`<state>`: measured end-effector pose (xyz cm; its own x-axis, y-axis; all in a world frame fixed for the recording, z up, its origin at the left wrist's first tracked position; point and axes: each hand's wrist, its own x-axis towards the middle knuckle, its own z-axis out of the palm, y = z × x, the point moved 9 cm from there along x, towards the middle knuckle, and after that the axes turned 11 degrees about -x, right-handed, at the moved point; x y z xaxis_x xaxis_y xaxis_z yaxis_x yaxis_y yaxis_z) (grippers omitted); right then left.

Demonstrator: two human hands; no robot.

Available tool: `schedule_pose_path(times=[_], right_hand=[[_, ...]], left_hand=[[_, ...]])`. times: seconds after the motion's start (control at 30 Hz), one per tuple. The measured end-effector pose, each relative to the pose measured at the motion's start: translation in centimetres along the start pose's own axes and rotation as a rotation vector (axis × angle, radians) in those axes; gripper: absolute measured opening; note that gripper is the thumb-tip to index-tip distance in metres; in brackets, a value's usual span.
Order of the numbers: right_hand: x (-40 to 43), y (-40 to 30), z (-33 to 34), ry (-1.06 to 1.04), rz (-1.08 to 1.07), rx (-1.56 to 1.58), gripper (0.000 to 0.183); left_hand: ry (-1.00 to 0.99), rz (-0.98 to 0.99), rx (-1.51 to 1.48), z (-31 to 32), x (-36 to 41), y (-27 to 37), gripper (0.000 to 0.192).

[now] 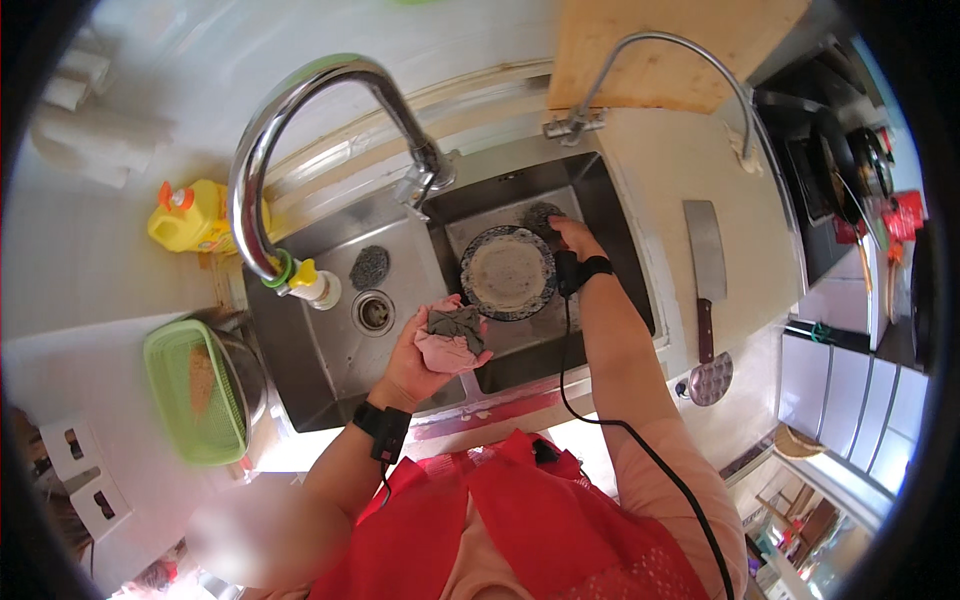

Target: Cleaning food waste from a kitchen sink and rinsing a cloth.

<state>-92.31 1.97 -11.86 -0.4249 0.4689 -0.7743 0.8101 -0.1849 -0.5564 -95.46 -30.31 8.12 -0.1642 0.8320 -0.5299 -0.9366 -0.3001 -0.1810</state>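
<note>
My left hand (411, 369) holds a bundled pink cloth (444, 354) with a grey cloth (459, 328) on top, over the divider of the double steel sink. In the right basin (517, 346) a plate (510, 271) with a blue patterned rim lies face up. Its pale middle looks speckled or dirty. At the far side of that plate, the fingers of my right hand (579, 238) reach a dark wire scourer (541, 217); whether they grip it is unclear. Another wire scourer (370, 268) lies in the left basin (330, 330), above the drain (373, 313).
A chrome faucet (259, 150) arches over the left basin; a thin spout (660, 36) rises behind the right one. On the right counter lies a cleaver (706, 255). A green basket (169, 397) and a yellow bottle (196, 217) stand left. A cable (637, 431) runs from my right wrist.
</note>
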Motion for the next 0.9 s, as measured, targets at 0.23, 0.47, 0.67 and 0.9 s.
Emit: schedule_pose_path(times=[0.23, 0.47, 0.67, 0.9], right_hand=[[0.9, 0.4, -3.0, 0.117, 0.054, 0.142, 0.033], [-13.1, -6.0, -0.4, -0.176, -0.101, 0.854, 0.02], [-20.8, -7.3, 6.0, -0.468, -0.286, 1.072, 0.02], [-25.4, -1.9, 12.0, -0.17, -0.133, 0.55, 0.013]], left_hand=[[0.008, 0.14, -0.003, -0.7, -2.6, 2.7, 0.046], [0.026, 0.193, -0.073, -3.3, -5.1, 5.1, 0.043], [0.022, 0.168, -0.104, -5.3, -7.2, 6.2, 0.036], [-0.02, 0.136, -0.152, -8.6, -9.9, 8.8, 0.033]])
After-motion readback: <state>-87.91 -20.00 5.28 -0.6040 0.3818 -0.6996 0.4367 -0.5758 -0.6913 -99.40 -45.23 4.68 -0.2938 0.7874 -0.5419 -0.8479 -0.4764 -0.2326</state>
